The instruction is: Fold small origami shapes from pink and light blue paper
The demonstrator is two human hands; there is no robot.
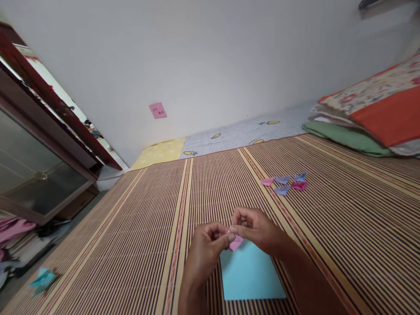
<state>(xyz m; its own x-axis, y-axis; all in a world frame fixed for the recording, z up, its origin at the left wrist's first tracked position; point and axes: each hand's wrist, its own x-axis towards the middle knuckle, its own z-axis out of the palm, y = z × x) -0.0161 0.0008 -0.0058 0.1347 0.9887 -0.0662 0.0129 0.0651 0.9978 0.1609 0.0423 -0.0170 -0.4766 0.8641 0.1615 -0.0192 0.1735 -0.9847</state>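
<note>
Pink folded paper (pixel 236 245) is at the far edge of the blue sheet (pixel 252 275), pinched by 2 hands: left hand (pixel 207 245) and right hand (pixel 257 229). It should handle light, crisp and easily creased; edges suit fingertips. Beyond the blue sheet, leftward, the wall note's (pixel 158 110) handwriting is illegible.

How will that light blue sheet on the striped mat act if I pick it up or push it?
The light blue sheet looks like thin paper, so it's probably light and likely to bend when lifted by a corner. Lying flat on the striped mat, it seems unlikely to roll or tip.
</note>
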